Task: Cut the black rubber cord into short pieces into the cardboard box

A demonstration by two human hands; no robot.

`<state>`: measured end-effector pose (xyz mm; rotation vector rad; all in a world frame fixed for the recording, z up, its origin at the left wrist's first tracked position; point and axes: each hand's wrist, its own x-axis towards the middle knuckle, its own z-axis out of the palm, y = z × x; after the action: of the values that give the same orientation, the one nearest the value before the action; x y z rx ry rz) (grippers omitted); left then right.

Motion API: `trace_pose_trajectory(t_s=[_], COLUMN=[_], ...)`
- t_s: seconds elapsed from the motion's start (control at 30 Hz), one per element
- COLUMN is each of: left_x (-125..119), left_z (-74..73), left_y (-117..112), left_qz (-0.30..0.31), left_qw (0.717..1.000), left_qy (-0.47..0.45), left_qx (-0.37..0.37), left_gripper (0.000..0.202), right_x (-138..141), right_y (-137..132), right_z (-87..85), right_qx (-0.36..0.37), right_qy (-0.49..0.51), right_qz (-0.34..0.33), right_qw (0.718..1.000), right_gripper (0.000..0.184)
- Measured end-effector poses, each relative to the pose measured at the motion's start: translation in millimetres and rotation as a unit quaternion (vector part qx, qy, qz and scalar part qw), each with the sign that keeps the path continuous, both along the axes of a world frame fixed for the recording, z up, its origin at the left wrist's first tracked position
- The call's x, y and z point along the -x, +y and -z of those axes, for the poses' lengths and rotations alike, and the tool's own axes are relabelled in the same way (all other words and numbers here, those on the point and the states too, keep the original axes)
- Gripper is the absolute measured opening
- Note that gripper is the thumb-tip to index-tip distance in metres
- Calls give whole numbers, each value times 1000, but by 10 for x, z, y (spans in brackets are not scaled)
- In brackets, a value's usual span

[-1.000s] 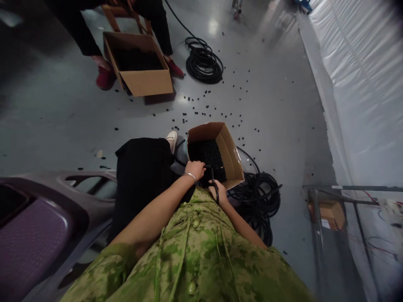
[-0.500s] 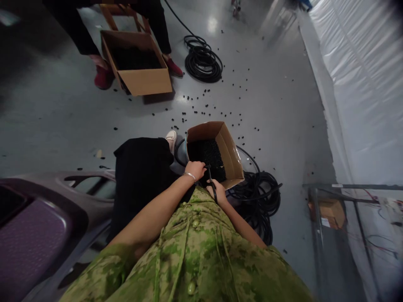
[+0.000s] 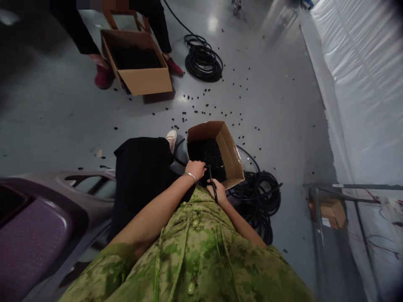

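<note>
My left hand, with a silver bracelet at the wrist, is closed over the near edge of a cardboard box. Its fingertips pinch something dark and too small to name. Just to the right, my right hand is wrapped round a slender black cutting tool. The tool's tip reaches up to the left fingertips, and a curved handle shows along the palm. Below both hands, the box holds a heap of small black pieces.
Black hose coils lie right of the box, with another coil farther off. Small black pieces dot the grey floor. A co-worker's legs straddle a second cardboard box. A purple-seated chair stands left; a metal frame stands right.
Both hands and the cutting tool keep nearly the same place over the box. The view has shifted very slightly.
</note>
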<state>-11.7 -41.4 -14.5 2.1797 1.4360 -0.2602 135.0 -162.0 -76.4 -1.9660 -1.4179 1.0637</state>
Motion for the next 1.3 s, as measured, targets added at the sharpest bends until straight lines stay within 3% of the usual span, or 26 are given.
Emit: trace_pose_trajectory(t_s=[0.9, 1.3], left_x=[-5, 5], left_z=[-18, 98], left_y=[-20, 23], left_qz=[4, -39], left_qw=[1000, 995], left_qy=[-7, -74], left_qx=[-8, 55], left_gripper=[32, 37], right_x=[1, 0], right_y=[-11, -15], right_z=[-32, -54], right_qx=[6, 5], right_qy=[0, 24], right_qz=[-5, 8], right_qw=[1000, 1000], right_gripper=[31, 30])
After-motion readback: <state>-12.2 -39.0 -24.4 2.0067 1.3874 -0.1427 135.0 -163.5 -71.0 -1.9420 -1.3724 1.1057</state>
